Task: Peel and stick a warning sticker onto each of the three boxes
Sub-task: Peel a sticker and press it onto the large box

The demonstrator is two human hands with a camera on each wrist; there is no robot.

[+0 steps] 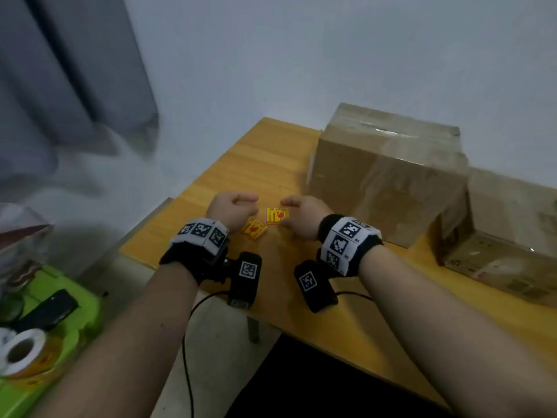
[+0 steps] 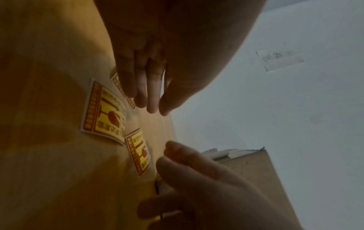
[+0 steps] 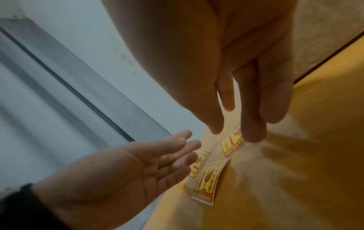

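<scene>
Three yellow-and-red warning stickers lie loose on the wooden table; one sticker is slightly curled, a second sticker lies beside it, and a third sticker is partly hidden behind my left fingers. My left hand hovers just left of them, fingers straight, holding nothing. My right hand hovers just right of them, fingers relaxed and empty; one fingertip is over a sticker, contact unclear. A large taped cardboard box stands right of my hands, with two more boxes further right.
A green tray at lower left, off the table, carries a sticker roll and a black phone. A grey curtain hangs at the left. The table's left edge runs close to my left wrist. A black cable hangs below.
</scene>
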